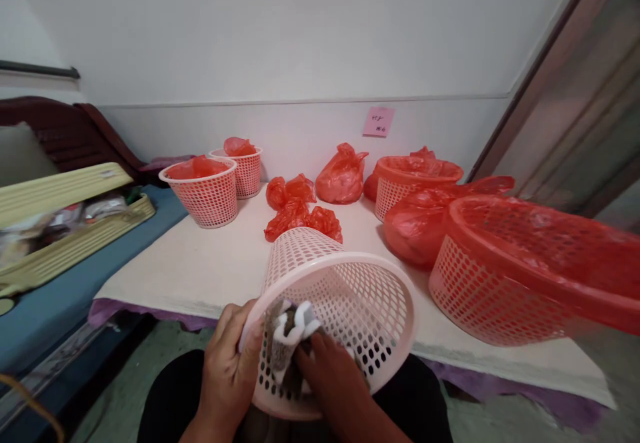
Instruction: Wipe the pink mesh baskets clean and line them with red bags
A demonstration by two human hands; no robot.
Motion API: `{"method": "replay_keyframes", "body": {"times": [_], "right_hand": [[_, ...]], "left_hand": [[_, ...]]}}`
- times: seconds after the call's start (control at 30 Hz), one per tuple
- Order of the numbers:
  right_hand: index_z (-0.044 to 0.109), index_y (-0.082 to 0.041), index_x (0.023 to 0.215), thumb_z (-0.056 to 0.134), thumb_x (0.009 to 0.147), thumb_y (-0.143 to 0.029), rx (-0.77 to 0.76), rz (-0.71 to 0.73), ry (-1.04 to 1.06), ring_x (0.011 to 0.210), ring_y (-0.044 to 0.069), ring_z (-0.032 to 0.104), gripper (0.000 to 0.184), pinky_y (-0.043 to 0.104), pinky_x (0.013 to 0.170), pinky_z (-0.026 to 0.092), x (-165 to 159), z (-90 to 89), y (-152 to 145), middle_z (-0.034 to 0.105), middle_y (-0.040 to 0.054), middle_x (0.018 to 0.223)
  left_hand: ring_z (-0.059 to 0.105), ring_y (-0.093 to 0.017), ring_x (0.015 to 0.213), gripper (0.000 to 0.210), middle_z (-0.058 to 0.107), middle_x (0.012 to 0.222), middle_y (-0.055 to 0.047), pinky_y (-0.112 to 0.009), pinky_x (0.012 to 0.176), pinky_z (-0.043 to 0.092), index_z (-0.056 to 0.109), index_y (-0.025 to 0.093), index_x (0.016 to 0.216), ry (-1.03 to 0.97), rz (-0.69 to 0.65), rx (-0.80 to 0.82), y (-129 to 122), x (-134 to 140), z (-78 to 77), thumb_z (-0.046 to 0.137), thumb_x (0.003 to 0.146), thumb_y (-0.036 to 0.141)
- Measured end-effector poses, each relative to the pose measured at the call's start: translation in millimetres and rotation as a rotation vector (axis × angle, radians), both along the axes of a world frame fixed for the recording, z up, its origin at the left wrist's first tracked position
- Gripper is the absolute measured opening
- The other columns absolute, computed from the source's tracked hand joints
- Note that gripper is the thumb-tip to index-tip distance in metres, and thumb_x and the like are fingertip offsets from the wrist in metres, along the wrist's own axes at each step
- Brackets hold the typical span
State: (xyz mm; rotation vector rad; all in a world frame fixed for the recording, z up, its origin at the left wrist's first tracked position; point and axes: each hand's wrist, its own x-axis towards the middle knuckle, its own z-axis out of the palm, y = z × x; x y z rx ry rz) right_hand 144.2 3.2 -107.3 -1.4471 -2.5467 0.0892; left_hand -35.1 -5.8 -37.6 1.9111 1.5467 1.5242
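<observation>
Basket (345,296) of pale pink perforated plastic is seen low in the centre of the frame, tipped on its side with the open mouth turned toward the camera and its base resting on the white-covered table (200,270). Its rim is gripped at the lower left by the left hand (227,370), whose fingers are curled around the edge. A grey and white cloth (290,340) is pressed against the inner wall of the basket by the right hand (333,370), which is closed on the cloth inside the mouth. Just behind the basket, crumpled red plastic bags (300,213) are scattered across the middle of the table, and a fuller red bag (343,176) is set near the wall. Two small baskets lined with red bags (207,193) are placed at the centre left. Larger lined baskets (525,263) are ranged along the right side, one being cut off by the frame edge. A pink sticky note (379,122) is stuck to the wall above. A cream-coloured lidded crate (65,223) is seen at the left edge on a blue surface.
</observation>
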Motion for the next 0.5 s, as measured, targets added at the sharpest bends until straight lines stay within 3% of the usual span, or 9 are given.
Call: {"method": "replay_keyframes", "body": {"times": [0.1, 0.2, 0.3, 0.4, 0.5], "right_hand": [[0.066, -0.019, 0.107, 0.053, 0.085, -0.006, -0.071, -0.208, -0.087, 0.091, 0.03, 0.065, 0.029, 0.039, 0.071, 0.055, 18.4, 7.2, 19.6, 0.067, 0.0143, 0.1], [0.063, -0.019, 0.114, 0.047, 0.086, -0.006, -0.08, -0.299, -0.031, 0.091, 0.026, 0.065, 0.035, 0.035, 0.073, 0.053, 16.3, 9.1, 31.1, 0.065, 0.0127, 0.103], [0.057, -0.023, 0.123, 0.051, 0.088, -0.015, -0.083, -0.179, 0.151, 0.089, 0.02, 0.065, 0.037, 0.029, 0.075, 0.051, -9.9, -3.9, 32.1, 0.065, 0.0083, 0.108], [0.059, -0.024, 0.121, 0.054, 0.089, -0.024, -0.033, -0.047, 0.268, 0.091, 0.022, 0.064, 0.033, 0.031, 0.075, 0.051, -36.8, -20.0, 38.0, 0.067, 0.0082, 0.107], [0.064, -0.023, 0.115, 0.051, 0.091, -0.021, 0.014, -0.041, 0.288, 0.098, 0.025, 0.063, 0.028, 0.037, 0.083, 0.051, -40.1, -26.3, 61.2, 0.069, 0.0094, 0.105]], "left_hand": [[0.057, -0.017, 0.084, 0.028, 0.058, 0.093, -0.001, -0.028, 0.075, 0.044, 0.061, 0.024, 0.118, 0.055, -0.025, 0.024, 0.6, 3.6, -0.1, 0.049, 0.094, 0.029], [0.057, -0.015, 0.079, 0.027, 0.056, 0.087, 0.0, -0.026, 0.071, 0.046, 0.06, 0.023, 0.118, 0.079, -0.071, 0.039, -1.1, 10.4, 0.7, 0.049, 0.094, 0.026], [0.057, -0.013, 0.075, 0.029, 0.055, 0.084, 0.001, -0.023, 0.068, 0.048, 0.058, 0.023, 0.121, 0.11, -0.141, 0.033, -4.9, 17.6, 5.1, 0.049, 0.094, 0.023], [0.056, -0.01, 0.07, 0.032, 0.053, 0.082, 0.002, -0.02, 0.062, 0.048, 0.056, 0.026, 0.124, 0.161, -0.203, 0.053, -9.0, 20.0, 13.0, 0.051, 0.093, 0.021], [0.059, -0.011, 0.072, 0.033, 0.055, 0.083, 0.002, -0.019, 0.062, 0.049, 0.056, 0.028, 0.125, 0.199, -0.208, 0.047, -11.4, 16.3, 22.9, 0.052, 0.093, 0.023]]}}
